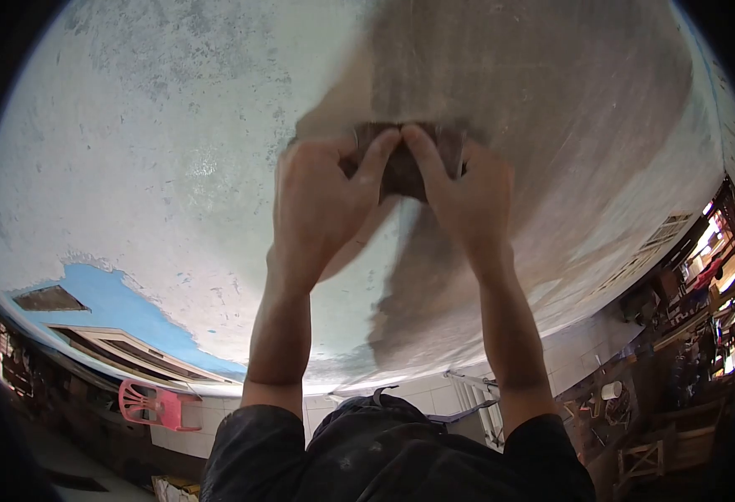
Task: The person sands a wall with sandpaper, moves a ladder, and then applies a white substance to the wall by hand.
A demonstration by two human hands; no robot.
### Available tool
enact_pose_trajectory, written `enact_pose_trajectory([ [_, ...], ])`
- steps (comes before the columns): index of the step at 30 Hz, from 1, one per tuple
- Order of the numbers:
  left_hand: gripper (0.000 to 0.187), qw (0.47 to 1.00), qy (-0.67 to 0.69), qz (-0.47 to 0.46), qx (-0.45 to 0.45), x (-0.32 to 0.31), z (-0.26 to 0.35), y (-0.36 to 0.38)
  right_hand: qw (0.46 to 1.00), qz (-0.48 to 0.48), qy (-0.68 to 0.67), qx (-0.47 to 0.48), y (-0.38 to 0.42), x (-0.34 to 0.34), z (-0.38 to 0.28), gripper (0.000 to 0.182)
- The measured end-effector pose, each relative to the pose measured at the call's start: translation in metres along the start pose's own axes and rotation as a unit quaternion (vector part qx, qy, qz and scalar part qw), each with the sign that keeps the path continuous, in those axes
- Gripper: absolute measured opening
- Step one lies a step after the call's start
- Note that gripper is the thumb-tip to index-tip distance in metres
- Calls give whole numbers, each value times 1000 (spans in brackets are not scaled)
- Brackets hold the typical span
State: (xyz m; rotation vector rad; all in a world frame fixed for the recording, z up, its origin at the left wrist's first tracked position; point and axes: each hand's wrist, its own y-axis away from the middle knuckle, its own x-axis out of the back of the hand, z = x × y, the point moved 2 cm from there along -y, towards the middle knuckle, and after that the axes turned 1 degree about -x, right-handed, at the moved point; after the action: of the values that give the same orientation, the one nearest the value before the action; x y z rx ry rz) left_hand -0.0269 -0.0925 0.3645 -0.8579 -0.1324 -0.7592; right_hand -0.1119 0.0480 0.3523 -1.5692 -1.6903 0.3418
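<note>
Both hands are raised against a pale, patchy wall [217,192] and hold a dark brown, flat piece [403,171] to its surface. My left hand [326,188] grips the left part of the piece, its thumb laid across the front. On the right part, my right hand [472,188] holds on in the same way. The two thumb tips nearly meet at the top middle of the piece. Most of the other fingers are hidden behind the hands and the piece. Shadow darkens the wall around and right of the hands.
A bright blue patch [125,305] and a framed opening [121,351] lie at the wall's lower left. Below are a pink chair [157,405], a metal ladder [483,406] and a white container [612,391]. Wooden items crowd the lower right.
</note>
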Motion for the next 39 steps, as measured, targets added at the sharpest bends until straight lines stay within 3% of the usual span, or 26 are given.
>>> enact_pose_trajectory([
  [2, 39, 998, 47, 27, -24, 2, 10, -7, 999, -9, -44, -23, -10, 6, -13, 44],
  [3, 40, 998, 53, 6, 19, 3, 11, -9, 998, -8, -51, -29, -9, 5, -12, 44],
  [8, 41, 998, 46, 21, 26, -13, -13, 16, 996, 30, -77, -15, 19, -12, 14, 43],
  [11, 42, 1000, 7, 24, 3, -5, -5, 9, 999, 4, -19, -33, 11, -4, 3, 41],
  [14, 44, 999, 29, 26, 5, 4, 7, -9, 996, -5, -83, -26, -11, 5, -22, 41],
  [18, 40, 999, -13, 10, 34, -2, 1, 2, 999, 28, -43, 15, 2, 0, -7, 41],
  [21, 39, 998, 33, 6, 51, -14, -18, 15, 999, 37, -32, 12, 16, -11, 13, 41],
  [23, 40, 999, 21, -1, 35, -7, -9, 8, 1000, 6, -13, -12, 13, -5, 7, 41],
  [26, 40, 998, 46, 4, 33, 0, 6, -5, 996, 0, -86, -24, -6, 2, -12, 40],
  [33, 38, 998, 36, 16, 43, -17, -17, 17, 998, 11, -58, -19, 16, -10, 16, 40],
  [35, 38, 999, 17, 27, 7, -11, -8, 9, 999, -9, -24, -24, 10, -1, 5, 40],
  [39, 37, 997, 60, 49, 6, -1, 10, -12, 997, 19, -79, 14, -11, 3, -16, 40],
])
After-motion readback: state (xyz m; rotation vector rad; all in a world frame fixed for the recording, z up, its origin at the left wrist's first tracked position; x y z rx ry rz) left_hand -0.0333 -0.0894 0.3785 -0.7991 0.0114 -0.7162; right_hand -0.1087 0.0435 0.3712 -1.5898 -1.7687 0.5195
